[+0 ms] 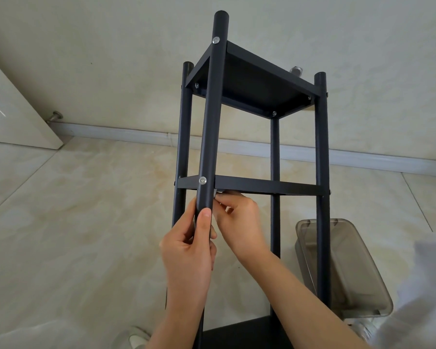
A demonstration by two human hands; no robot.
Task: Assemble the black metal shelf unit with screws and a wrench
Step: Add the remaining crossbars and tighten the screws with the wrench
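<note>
The shelf unit (252,137) fills the frame's centre, standing on the floor (86,197); we judge it stiff, light and smooth-coated, best held by a post. Our left hand (189,250) wraps the near post (210,132); our right hand (239,222) pinches something small under the middle shelf (267,188), mostly hidden.

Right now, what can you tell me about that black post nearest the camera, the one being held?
The black post is a round tube, seemingly matte-painted metal, with a capped top. It stands nearly upright at the shelf unit's near corner. Two silver screws go through it, one at the top shelf, one at the middle shelf. The left hand grips it below the middle shelf, thumb across its front. The right hand pinches something small and unclear just behind it.
</note>
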